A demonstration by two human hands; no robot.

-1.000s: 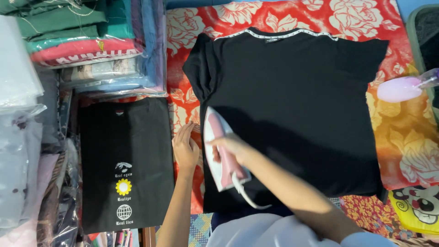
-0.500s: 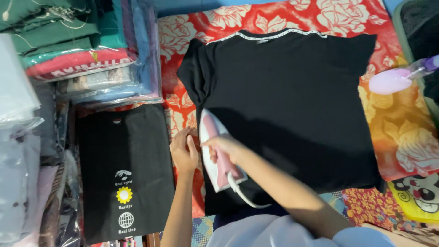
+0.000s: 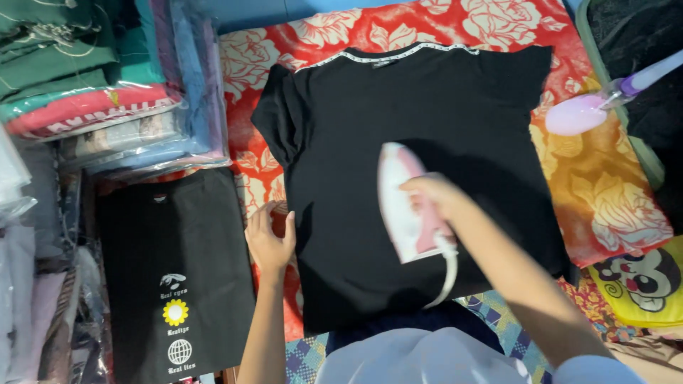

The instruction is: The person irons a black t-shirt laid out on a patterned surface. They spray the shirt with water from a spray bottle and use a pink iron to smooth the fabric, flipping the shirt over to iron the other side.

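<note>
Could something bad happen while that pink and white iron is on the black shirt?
Maybe. The right hand grips the pink and white iron flat on the black T-shirt; resting too long in one spot could scorch the cloth. The left hand presses the shirt's edge not far from the iron, so a sideways pass could burn fingers. The white cord trails by the forearm and could snag.

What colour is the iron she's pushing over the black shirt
White and pink; the head view shows the iron in the right hand.
</note>
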